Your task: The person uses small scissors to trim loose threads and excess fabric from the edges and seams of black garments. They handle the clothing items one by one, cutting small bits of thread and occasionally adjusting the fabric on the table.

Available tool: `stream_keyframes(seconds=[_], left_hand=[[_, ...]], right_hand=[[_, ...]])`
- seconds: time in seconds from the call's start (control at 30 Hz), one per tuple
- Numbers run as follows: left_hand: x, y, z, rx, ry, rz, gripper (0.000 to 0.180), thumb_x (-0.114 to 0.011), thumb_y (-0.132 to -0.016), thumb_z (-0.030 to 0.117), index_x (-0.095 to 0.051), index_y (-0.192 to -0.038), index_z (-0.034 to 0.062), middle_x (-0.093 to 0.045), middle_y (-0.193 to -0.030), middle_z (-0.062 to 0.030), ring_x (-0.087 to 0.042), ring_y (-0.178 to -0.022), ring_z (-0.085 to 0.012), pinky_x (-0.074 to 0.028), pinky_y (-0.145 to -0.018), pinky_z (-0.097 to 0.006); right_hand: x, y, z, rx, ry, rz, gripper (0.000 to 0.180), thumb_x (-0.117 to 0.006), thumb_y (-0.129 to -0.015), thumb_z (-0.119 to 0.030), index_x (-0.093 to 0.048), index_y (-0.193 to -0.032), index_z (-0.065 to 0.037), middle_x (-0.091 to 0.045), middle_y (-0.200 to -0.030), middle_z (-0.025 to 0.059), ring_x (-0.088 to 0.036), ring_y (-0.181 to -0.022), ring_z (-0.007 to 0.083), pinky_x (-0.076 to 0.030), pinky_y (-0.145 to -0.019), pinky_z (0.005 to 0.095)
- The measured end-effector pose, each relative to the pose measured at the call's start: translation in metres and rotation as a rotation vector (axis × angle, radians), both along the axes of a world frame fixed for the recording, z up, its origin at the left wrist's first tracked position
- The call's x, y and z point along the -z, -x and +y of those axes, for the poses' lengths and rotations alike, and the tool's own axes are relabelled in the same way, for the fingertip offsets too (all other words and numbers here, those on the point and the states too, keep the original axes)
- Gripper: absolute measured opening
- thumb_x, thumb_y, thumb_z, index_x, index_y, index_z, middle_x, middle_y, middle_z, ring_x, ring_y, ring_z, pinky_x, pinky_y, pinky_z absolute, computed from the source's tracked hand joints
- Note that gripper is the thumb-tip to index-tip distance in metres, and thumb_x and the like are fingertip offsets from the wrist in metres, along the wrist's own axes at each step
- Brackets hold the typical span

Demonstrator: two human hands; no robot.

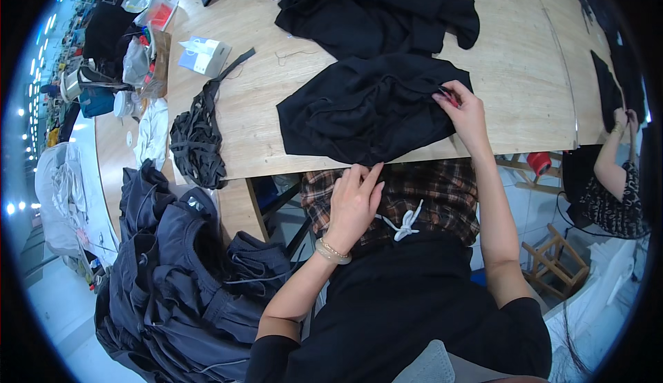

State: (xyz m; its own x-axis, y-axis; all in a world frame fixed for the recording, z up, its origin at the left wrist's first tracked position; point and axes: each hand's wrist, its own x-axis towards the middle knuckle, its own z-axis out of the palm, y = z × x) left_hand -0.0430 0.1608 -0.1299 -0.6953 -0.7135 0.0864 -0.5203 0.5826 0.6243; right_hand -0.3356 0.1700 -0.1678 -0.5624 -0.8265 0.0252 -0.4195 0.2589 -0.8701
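A black garment piece (366, 110) lies spread on the wooden table, its folds and seams loosely rumpled. At its right edge, my right hand (464, 115) is closed around a small red-handled tool (452, 98) that looks like thread snips; most of it is hidden by the fingers. My left hand (354, 202) rests at the table's front edge, against the garment's near edge. Its fingers are stretched out and apart, with nothing visible in them.
More black cloth (376, 10) is heaped behind. Dark strips (197, 138) and a tissue box (204, 55) sit at the left. Dark trousers (179, 272) are piled left of me. A wooden stool (558, 262) stands right, near another person's arm (609, 165).
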Motion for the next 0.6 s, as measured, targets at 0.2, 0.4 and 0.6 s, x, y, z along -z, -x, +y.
stream_keyframes(seconds=[0.2,0.4,0.6], left_hand=[[-0.023,-0.007,-0.008,-0.133,-0.187,0.274,0.022,-0.067,-0.09,-0.001,-0.071,-0.111,0.0026,-0.057,-0.105,-0.0101,-0.06,-0.09,-0.0217,-0.049,-0.079,-0.031],[-0.007,-0.03,-0.061,-0.608,-0.257,0.44,0.018,-0.061,-0.098,0.007,-0.067,-0.115,0.0017,-0.059,-0.106,-0.0063,-0.059,-0.097,-0.0156,-0.049,-0.081,-0.027],[0.005,-0.043,-0.079,-0.719,-0.642,0.601,0.026,-0.058,-0.103,0.013,-0.061,-0.125,0.0006,-0.062,-0.117,-0.0069,-0.06,-0.099,-0.0122,-0.053,-0.087,-0.027]], right_hand=[[0.008,0.005,0.006,0.022,0.123,-0.171,0.019,-0.074,-0.093,-0.02,-0.068,-0.097,-0.002,-0.052,-0.07,-0.0052,-0.04,-0.062,0.0047,-0.035,-0.058,0.0218],[-0.004,0.018,0.031,0.195,0.128,-0.607,0.022,-0.063,-0.101,-0.024,-0.07,-0.101,-0.003,-0.06,-0.072,-0.0016,-0.037,-0.049,0.0007,-0.028,-0.044,0.0217],[-0.003,0.013,0.042,0.214,0.093,-0.638,0.022,-0.059,-0.101,-0.019,-0.071,-0.099,-0.001,-0.065,-0.075,0.0014,-0.037,-0.046,0.0018,-0.029,-0.043,0.0212]])
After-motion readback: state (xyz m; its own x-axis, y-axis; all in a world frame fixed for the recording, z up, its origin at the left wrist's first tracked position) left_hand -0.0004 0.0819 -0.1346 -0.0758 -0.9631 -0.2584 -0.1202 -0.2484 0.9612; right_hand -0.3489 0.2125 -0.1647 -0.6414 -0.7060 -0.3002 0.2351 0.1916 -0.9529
